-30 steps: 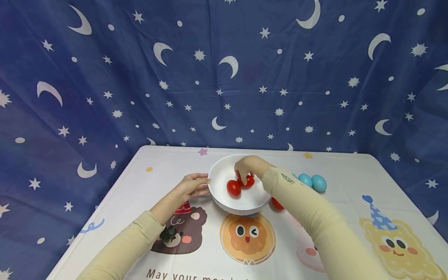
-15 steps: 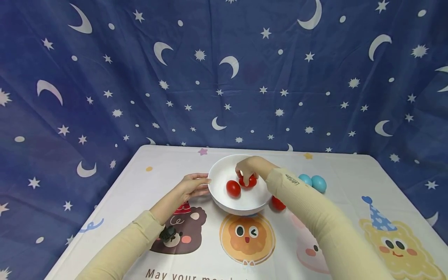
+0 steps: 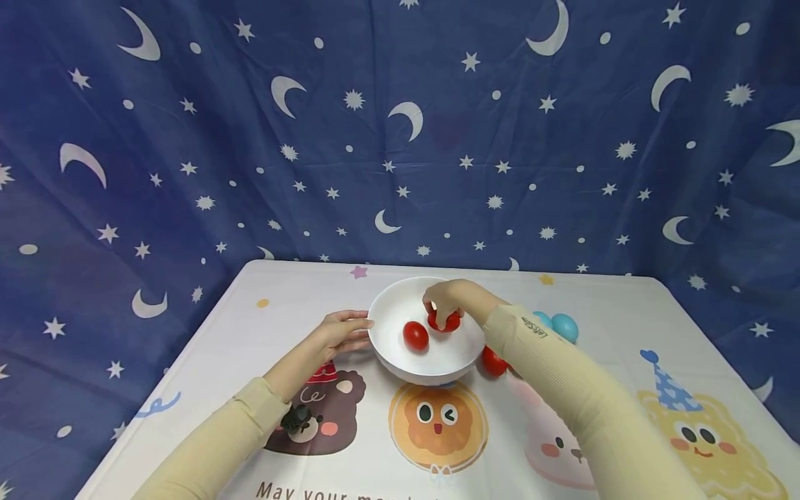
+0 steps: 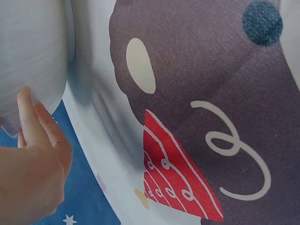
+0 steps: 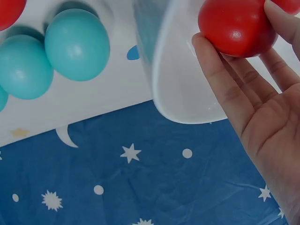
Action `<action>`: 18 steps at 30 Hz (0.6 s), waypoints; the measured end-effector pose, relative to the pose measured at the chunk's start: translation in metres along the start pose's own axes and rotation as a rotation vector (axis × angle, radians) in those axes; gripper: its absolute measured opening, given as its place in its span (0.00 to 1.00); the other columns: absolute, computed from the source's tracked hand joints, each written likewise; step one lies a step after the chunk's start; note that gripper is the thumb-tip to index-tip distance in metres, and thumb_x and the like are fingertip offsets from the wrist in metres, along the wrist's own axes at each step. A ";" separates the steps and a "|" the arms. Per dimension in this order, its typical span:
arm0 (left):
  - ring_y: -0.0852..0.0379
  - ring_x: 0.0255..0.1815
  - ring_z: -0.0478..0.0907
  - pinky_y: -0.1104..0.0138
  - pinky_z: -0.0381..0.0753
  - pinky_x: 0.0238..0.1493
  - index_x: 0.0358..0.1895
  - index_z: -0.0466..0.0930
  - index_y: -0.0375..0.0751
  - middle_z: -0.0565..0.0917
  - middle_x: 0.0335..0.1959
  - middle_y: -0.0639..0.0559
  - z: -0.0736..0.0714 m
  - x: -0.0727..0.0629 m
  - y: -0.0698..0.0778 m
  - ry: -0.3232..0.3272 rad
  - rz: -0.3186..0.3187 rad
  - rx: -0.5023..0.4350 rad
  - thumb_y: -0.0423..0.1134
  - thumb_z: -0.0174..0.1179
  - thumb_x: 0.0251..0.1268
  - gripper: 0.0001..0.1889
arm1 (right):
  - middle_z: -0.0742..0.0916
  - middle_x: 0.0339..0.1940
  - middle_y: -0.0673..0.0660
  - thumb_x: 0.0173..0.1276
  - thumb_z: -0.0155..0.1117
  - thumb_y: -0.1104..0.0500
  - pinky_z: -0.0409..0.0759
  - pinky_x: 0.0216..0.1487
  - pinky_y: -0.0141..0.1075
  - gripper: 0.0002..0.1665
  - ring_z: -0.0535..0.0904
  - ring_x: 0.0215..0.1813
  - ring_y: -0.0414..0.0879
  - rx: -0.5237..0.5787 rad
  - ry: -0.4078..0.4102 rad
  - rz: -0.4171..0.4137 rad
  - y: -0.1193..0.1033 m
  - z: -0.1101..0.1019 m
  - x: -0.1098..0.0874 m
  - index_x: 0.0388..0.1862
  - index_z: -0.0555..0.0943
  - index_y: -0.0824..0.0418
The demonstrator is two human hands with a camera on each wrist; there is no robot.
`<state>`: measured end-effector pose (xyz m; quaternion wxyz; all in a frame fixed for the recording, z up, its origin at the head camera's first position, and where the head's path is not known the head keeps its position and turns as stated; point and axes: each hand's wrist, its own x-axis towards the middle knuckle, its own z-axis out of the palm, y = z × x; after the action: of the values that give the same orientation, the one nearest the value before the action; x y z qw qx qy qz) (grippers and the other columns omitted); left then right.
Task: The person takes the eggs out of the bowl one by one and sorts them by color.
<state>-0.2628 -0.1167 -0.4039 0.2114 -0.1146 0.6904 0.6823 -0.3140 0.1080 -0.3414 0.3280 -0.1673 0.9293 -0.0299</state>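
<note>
A white bowl [image 3: 400, 367] stands on the table. My left hand [image 3: 337, 333] holds its left side, thumb at the rim and fingers along the outer wall; in the left wrist view the fingers [image 4: 35, 122] lie against that wall. Inside the bowl, my right hand [image 3: 446, 300] pinches a red egg [image 3: 445, 321] between thumb and fingers, clearly seen as a glossy red egg [image 5: 236, 26] in the right wrist view. A second red egg [image 3: 415, 336] lies in the bowl, left of the right hand.
Right of the bowl lies another red egg [image 3: 494, 362], partly behind the right sleeve. Several turquoise eggs [image 5: 77, 44] sit farther right on the table. A small black object [image 3: 296, 419] is by the left wrist. A starry blue cloth [image 3: 400, 139] hangs behind the table.
My right hand has shifted slightly right inside the bowl with the red egg, widening the space from the other egg. The left hand stays on the bowl.
</note>
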 end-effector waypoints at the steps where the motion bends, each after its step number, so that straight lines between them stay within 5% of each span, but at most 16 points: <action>1: 0.61 0.32 0.83 0.67 0.88 0.43 0.63 0.68 0.34 0.78 0.53 0.39 0.000 -0.001 0.000 0.002 0.000 -0.001 0.33 0.60 0.63 0.25 | 0.78 0.44 0.55 0.56 0.70 0.63 0.87 0.45 0.36 0.20 0.74 0.46 0.48 0.000 0.006 -0.003 0.000 0.000 0.000 0.48 0.76 0.56; 18: 0.61 0.30 0.83 0.68 0.88 0.41 0.63 0.68 0.34 0.80 0.43 0.47 -0.001 0.000 -0.001 0.002 0.001 -0.017 0.33 0.60 0.63 0.25 | 0.80 0.48 0.57 0.59 0.67 0.62 0.87 0.44 0.35 0.19 0.76 0.47 0.50 0.029 0.086 -0.122 0.007 -0.004 -0.024 0.50 0.76 0.57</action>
<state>-0.2627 -0.1176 -0.4049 0.2095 -0.1169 0.6849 0.6880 -0.3012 0.1225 -0.3250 0.2879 -0.2173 0.9300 -0.0705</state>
